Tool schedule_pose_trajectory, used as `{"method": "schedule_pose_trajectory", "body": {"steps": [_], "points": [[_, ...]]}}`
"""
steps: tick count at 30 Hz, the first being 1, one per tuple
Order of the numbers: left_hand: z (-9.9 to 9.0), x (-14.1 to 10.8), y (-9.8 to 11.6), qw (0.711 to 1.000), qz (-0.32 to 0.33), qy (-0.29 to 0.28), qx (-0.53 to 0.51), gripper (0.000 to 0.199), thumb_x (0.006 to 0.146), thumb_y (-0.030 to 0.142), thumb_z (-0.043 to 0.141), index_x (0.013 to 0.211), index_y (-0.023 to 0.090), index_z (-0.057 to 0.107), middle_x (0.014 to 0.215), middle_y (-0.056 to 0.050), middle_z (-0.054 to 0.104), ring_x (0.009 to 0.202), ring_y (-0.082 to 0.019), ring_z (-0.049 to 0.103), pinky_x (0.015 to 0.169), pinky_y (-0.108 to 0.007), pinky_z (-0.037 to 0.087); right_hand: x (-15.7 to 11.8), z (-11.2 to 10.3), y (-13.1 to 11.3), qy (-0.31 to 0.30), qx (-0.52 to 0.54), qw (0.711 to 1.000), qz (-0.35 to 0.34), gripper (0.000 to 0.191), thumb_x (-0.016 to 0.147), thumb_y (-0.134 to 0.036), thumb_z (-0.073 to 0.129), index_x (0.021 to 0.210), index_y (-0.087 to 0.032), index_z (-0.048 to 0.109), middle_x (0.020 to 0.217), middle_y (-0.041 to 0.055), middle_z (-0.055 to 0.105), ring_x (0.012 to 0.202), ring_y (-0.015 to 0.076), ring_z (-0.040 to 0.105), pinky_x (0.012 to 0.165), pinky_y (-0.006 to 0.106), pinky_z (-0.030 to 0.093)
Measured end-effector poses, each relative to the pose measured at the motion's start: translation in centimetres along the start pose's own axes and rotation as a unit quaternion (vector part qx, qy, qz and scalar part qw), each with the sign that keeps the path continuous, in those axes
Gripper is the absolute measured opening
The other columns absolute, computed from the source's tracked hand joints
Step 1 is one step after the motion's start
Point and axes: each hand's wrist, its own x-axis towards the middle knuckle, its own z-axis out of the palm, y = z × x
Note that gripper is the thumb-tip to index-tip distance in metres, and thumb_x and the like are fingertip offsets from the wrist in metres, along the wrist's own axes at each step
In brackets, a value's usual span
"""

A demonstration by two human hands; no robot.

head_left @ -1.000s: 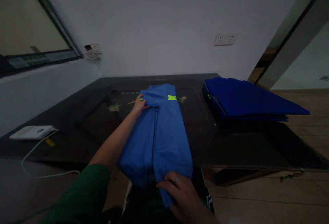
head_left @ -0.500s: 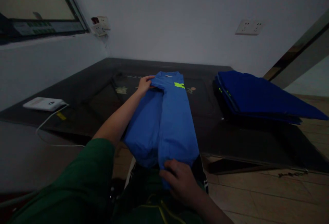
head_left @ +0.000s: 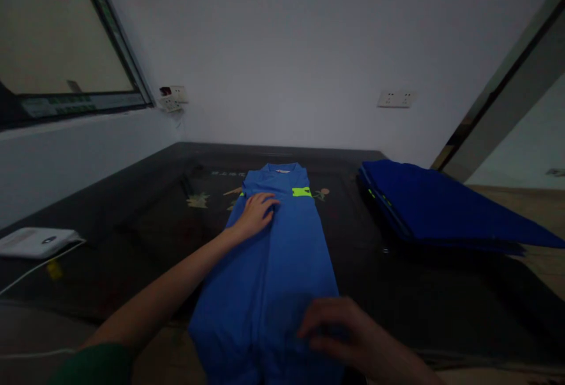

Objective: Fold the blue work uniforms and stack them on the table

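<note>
A light blue shirt (head_left: 289, 255), folded into a long strip, lies on the dark table with its collar toward the wall. Yellow-green patches show on its upper part. My left hand (head_left: 258, 213) rests on the upper left of the shirt, fingers loosely spread and holding nothing. Over the lower right of the shirt is my right hand (head_left: 338, 326), a little blurred, its thumb apart from its curved fingers. Nothing shows in its grasp; whether it touches the cloth I cannot tell. The shirt's bottom end runs out of view.
Folded dark blue clothes (head_left: 441, 205) are stacked at the right side of the dark table (head_left: 154, 220). A white device (head_left: 39, 242) with a cable lies at the left edge. Wall sockets (head_left: 395, 99) and a window (head_left: 66, 37) are behind and to the left.
My left hand has let go of the shirt's upper left edge, which now lies folded in, and moved onto the cloth. My right hand has released the lower end and shifted right. The view has tilted up.
</note>
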Motion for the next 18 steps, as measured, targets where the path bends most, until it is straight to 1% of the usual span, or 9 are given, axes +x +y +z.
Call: {"method": "schedule_pose_trajectory", "body": {"steps": [1, 3, 5, 6, 9, 11, 13, 16, 18], "points": [[0.3, 0.2, 0.4, 1.000, 0.017, -0.005, -0.008, 0.036, 0.084, 0.013, 0.054, 0.118, 0.023, 0.060, 0.131, -0.008, 0.055, 0.125, -0.025, 0.047, 0.109, -0.050, 0.032, 1.1, -1.8, 0.0, 0.041, -0.011, 0.999, 0.021, 0.020, 0.089, -0.034, 0.058, 0.095, -0.020, 0.072, 0.091, 0.0046, 0.071, 0.085, 0.0160, 0.065, 0.077, 0.026, 0.049], [0.8, 1.4, 0.8, 0.999, 0.042, -0.005, -0.030, 0.035, 0.086, 0.015, 0.053, 0.120, 0.021, 0.059, 0.129, -0.008, 0.057, 0.123, -0.024, 0.049, 0.109, -0.047, 0.033, 3.3, -4.8, 0.9, 0.120, -0.070, 0.987, 0.076, 0.018, 0.089, -0.028, 0.056, 0.090, -0.017, 0.070, 0.085, 0.0049, 0.070, 0.078, 0.0161, 0.063, 0.069, 0.026, 0.046], [1.3, 3.7, 0.9, 0.997, 0.052, -0.001, -0.053, 0.036, 0.086, 0.015, 0.052, 0.122, 0.018, 0.057, 0.127, -0.009, 0.059, 0.121, -0.023, 0.051, 0.108, -0.043, 0.036, 5.0, -6.6, 2.6, 0.179, -0.160, 0.961, 0.139, 0.017, 0.088, -0.024, 0.053, 0.086, -0.016, 0.068, 0.083, 0.0053, 0.068, 0.076, 0.0169, 0.061, 0.067, 0.027, 0.044], [1.7, 5.3, 0.8, 0.997, 0.050, -0.002, -0.060, 0.037, 0.086, 0.014, 0.051, 0.123, 0.017, 0.057, 0.127, -0.010, 0.059, 0.121, -0.022, 0.052, 0.108, -0.041, 0.038, 5.5, -7.1, 3.5, 0.195, -0.209, 0.944, 0.165, 0.018, 0.089, -0.024, 0.052, 0.083, -0.016, 0.066, 0.083, 0.0055, 0.067, 0.076, 0.0175, 0.061, 0.067, 0.028, 0.043], [3.1, 11.1, 0.2, 0.999, 0.013, -0.024, -0.042, 0.039, 0.087, 0.014, 0.050, 0.126, 0.014, 0.054, 0.129, -0.011, 0.059, 0.122, -0.020, 0.052, 0.108, -0.035, 0.038, 6.0, -6.7, 5.3, 0.199, -0.330, 0.899, 0.207, 0.027, 0.093, -0.031, 0.047, 0.078, -0.017, 0.064, 0.085, 0.0062, 0.065, 0.083, 0.0201, 0.060, 0.070, 0.030, 0.042], [4.5, 15.0, -0.4, 0.999, -0.014, -0.042, -0.017, 0.040, 0.087, 0.014, 0.050, 0.127, 0.013, 0.054, 0.130, -0.011, 0.059, 0.123, -0.020, 0.052, 0.108, -0.034, 0.037, 5.8, -5.9, 5.8, 0.180, -0.379, 0.882, 0.216, 0.028, 0.094, -0.036, 0.048, 0.078, -0.019, 0.064, 0.086, 0.0066, 0.064, 0.085, 0.0217, 0.060, 0.073, 0.032, 0.043], [6.0, 18.3, -1.2, 0.998, -0.036, -0.051, 0.002, 0.039, 0.087, 0.014, 0.049, 0.126, 0.012, 0.055, 0.129, -0.013, 0.059, 0.122, -0.022, 0.053, 0.107, -0.035, 0.038, 5.7, -5.0, 5.9, 0.165, -0.411, 0.869, 0.223, 0.025, 0.091, -0.038, 0.053, 0.080, -0.019, 0.065, 0.088, 0.0070, 0.065, 0.087, 0.0231, 0.060, 0.076, 0.034, 0.044], [7.9, 21.7, -2.6, 0.995, -0.074, -0.068, 0.030, 0.035, 0.088, 0.017, 0.050, 0.121, 0.012, 0.059, 0.126, -0.017, 0.060, 0.121, -0.027, 0.054, 0.102, -0.040, 0.041, 5.7, -4.5, 6.1, 0.149, -0.430, 0.862, 0.225, 0.016, 0.086, -0.035, 0.062, 0.085, -0.020, 0.066, 0.097, 0.0081, 0.066, 0.092, 0.0252, 0.061, 0.082, 0.038, 0.045], [8.7, 23.0, -3.8, 0.989, -0.099, -0.098, 0.046, 0.027, 0.086, 0.025, 0.055, 0.109, 0.014, 0.065, 0.117, -0.017, 0.065, 0.117, -0.030, 0.056, 0.098, -0.043, 0.043, 5.9, -4.4, 6.1, 0.128, -0.428, 0.864, 0.232, 0.016, 0.084, -0.034, 0.065, 0.091, -0.020, 0.067, 0.104, 0.0095, 0.067, 0.099, 0.0274, 0.061, 0.087, 0.042, 0.046]]}}
